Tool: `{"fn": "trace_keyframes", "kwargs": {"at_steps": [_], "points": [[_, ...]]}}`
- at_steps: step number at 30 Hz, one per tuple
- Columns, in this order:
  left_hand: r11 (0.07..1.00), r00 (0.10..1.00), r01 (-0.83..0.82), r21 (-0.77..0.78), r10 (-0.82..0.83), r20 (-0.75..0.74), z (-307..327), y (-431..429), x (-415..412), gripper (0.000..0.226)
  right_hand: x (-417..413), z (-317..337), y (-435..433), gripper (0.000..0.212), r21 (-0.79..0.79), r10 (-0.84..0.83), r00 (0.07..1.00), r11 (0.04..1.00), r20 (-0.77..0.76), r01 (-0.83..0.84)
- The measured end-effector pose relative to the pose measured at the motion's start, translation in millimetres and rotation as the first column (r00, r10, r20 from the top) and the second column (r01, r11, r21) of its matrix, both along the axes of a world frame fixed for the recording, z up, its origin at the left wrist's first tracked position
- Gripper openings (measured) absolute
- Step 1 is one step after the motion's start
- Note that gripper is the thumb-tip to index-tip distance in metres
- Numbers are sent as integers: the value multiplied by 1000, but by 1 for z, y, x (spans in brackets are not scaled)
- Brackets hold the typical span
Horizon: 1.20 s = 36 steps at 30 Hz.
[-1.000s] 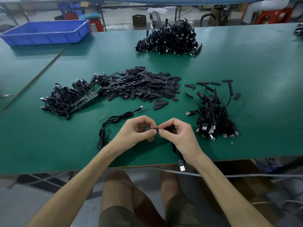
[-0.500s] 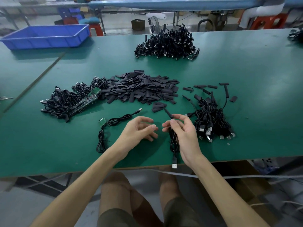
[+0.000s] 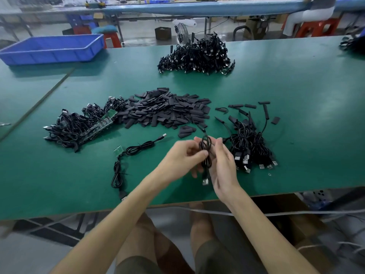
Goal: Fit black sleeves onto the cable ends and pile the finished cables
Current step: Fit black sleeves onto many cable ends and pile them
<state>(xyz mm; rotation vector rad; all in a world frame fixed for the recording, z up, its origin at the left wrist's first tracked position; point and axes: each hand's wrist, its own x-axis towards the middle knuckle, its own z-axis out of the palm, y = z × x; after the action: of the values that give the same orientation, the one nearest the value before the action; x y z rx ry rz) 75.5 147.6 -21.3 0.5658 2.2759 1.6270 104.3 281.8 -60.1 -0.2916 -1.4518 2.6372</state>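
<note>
Right now my left hand [image 3: 182,156] and right hand [image 3: 224,162] are close together, both pinching one coiled thin black cable [image 3: 205,146] with its silver plug dangling below. They hover just nearer me than the heap of flat black sleeves [image 3: 167,111] — right of that heap lies the small pile of sleeved cables [image 3: 249,149], left of it a tangle of black cables with green boards [image 3: 83,127].

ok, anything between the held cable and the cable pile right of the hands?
Nothing visible. The left hand and right hand hold the coiled cable. The pile lies close beside the right hand, with no other object between them.
</note>
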Motion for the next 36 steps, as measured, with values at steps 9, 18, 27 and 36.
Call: {"fn": "trace_keyframes", "kwargs": {"at_steps": [9, 18, 27, 36], "points": [[998, 992, 51, -45, -55, -111, 67, 88, -39, 22, -2, 2, -6, 26, 336, 86, 996, 939, 2, -81], [939, 982, -111, -325, 54, -180, 20, 138, -43, 25, -1, -3, 0, 22, 100, 160, 987, 983, -20, -157], [953, 935, -258, -157, 205, -288, 24, 102, -39, 23, -2, 0, -4, 17, 282, 147, 989, 948, 13, -145], [637, 903, -428, -641, 328, -276, 22, -63, -60, 53, 2, -3, -5, 22, 353, 164, 984, 926, -66, -131]]}}
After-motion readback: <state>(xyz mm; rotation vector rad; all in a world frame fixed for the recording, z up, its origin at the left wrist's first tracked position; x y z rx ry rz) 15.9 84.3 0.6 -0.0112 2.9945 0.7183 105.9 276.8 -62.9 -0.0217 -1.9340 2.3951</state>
